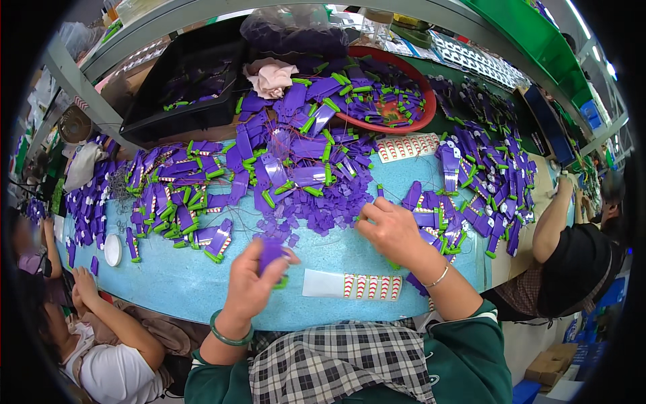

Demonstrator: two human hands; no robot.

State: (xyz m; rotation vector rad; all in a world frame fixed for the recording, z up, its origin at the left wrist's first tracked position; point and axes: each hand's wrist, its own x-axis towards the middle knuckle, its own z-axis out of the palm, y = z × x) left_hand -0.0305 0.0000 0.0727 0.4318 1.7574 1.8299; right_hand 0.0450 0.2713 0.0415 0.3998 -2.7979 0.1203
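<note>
1. The purple piece [271, 254] with a green end sits within the left grip [247, 273], raised above the near middle of the tabletop [178, 269]; motion blurs its outline.
2. The left grip is closed around that piece, thumb on the near right side and fingers curled on the left.
3. The right grip [378, 225] is farther right and slightly farther away, well apart from the purple piece. Its thumb and fingers are drawn nearly together; whether anything small is pinched between them, I cannot tell.
4. Between the hands, toward the near edge, lies a sticker sheet [323, 283], its right part bearing a row of red-and-yellow chevron stickers.
5. Just beyond the hands spreads a heap of small purple chips [330, 209], with larger purple-and-green parts [309, 151] piled behind it.
6. At the far middle, a red basin [431, 101] holds many purple pieces with green ends.
7. At the far left, a black bin [182, 122] contains some purple and green parts.
8. A crumpled pale pink cloth [270, 76] lies between bin and basin.
9. Further heaps cover the left and right; a white round dish [113, 250] is at the left, near the edge.
</note>
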